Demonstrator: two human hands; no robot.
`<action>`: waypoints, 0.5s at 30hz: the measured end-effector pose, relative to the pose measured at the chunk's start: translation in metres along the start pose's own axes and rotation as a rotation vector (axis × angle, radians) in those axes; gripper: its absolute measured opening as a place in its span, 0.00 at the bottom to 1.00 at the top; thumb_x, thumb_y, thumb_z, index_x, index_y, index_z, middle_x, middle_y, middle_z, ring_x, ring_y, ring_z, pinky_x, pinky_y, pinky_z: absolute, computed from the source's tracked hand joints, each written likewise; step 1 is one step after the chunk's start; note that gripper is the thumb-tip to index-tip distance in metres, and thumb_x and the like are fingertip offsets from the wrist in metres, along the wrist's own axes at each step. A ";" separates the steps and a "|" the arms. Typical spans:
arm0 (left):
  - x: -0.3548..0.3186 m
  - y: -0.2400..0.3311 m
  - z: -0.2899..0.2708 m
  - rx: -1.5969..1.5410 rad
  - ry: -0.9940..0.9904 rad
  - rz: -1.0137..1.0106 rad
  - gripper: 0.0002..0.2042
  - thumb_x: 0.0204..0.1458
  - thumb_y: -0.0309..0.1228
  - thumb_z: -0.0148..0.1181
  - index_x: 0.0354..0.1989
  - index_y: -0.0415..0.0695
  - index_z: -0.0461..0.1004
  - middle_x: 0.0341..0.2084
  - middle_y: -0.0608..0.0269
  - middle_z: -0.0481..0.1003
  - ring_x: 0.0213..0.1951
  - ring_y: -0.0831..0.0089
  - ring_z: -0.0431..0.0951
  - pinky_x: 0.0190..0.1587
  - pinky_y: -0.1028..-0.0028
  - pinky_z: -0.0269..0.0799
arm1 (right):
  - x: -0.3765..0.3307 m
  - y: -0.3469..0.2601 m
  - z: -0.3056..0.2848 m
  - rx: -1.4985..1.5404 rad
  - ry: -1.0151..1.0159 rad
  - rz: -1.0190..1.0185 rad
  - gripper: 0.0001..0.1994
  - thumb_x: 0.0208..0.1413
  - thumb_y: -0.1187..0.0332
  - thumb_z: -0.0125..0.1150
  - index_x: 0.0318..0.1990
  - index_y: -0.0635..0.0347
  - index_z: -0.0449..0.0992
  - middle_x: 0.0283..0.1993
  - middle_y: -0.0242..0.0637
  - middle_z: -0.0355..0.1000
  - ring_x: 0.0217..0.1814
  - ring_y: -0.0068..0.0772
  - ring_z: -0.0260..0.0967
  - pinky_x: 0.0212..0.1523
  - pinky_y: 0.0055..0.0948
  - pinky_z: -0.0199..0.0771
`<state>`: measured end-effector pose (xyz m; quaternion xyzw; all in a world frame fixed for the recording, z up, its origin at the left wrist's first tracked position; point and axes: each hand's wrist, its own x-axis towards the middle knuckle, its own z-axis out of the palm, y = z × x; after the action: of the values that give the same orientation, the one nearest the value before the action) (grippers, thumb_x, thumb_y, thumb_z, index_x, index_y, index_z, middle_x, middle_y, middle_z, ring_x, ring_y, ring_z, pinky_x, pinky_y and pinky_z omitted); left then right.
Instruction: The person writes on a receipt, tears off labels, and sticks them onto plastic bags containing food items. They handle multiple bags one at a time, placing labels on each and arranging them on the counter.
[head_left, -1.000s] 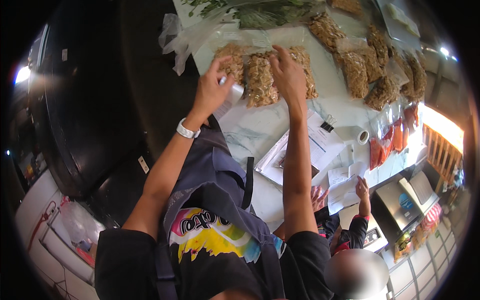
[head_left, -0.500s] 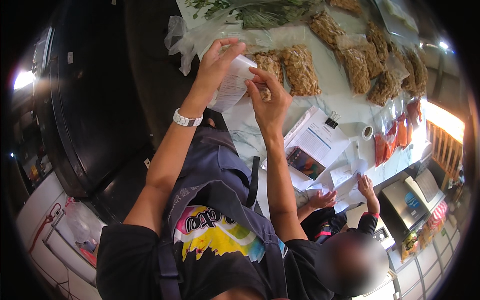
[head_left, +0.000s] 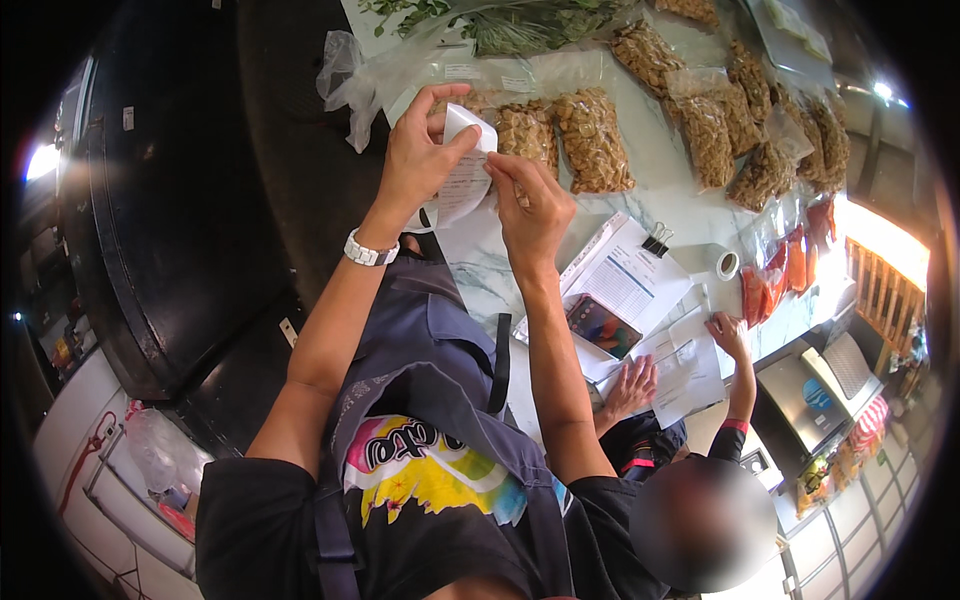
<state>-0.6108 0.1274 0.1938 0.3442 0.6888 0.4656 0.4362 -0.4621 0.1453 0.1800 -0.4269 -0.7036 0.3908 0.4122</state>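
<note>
A strip of white printed labels (head_left: 462,190) is held up over the table's near left corner, its top end curled over. My left hand (head_left: 415,155) grips the curled part between thumb and fingers. On the strip's right edge, my right hand (head_left: 535,205) pinches with thumb and forefinger; whether a single label is lifting there is too small to tell. Just beyond my hands lie clear bags of brown dried pieces (head_left: 595,140), a couple with small white labels. My fingers and the strip partly hide the nearest bag.
To the right sit a stack of papers (head_left: 640,275) with a black binder clip (head_left: 657,240), a phone (head_left: 604,327) and a white roll (head_left: 727,263). A co-worker's hands (head_left: 630,390) rest on papers. Red bags (head_left: 765,290) lie farther right; bagged greens (head_left: 540,25) at the back.
The strip has curled more at its top, and my right fingers have closed together at its edge. The co-worker's hands have spread apart over a flattened sheet.
</note>
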 end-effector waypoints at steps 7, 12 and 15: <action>0.005 -0.005 0.010 -0.071 0.043 -0.015 0.20 0.49 0.25 0.59 0.52 0.43 0.68 0.28 0.61 0.80 0.26 0.81 0.76 0.33 0.79 0.70 | 0.002 0.008 -0.001 -0.009 -0.002 0.034 0.07 0.43 0.82 0.64 0.31 0.61 0.76 0.29 0.35 0.74 0.31 0.35 0.72 0.33 0.30 0.72; 0.018 -0.018 0.008 0.025 0.023 -0.080 0.11 0.50 0.26 0.57 0.43 0.42 0.76 0.28 0.62 0.80 0.26 0.80 0.76 0.32 0.79 0.70 | 0.023 0.024 -0.017 0.087 0.046 0.024 0.07 0.45 0.82 0.62 0.31 0.60 0.76 0.28 0.32 0.73 0.31 0.28 0.71 0.33 0.27 0.71; 0.038 -0.027 0.011 0.134 0.118 -0.080 0.08 0.51 0.27 0.54 0.37 0.42 0.79 0.29 0.60 0.80 0.26 0.77 0.78 0.32 0.78 0.71 | 0.055 0.078 -0.046 0.276 0.107 0.156 0.04 0.49 0.79 0.61 0.31 0.60 0.77 0.30 0.31 0.76 0.33 0.23 0.72 0.33 0.23 0.70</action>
<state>-0.6174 0.1557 0.1562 0.3166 0.7561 0.4202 0.3892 -0.4147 0.2310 0.1398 -0.4397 -0.5851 0.4913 0.4723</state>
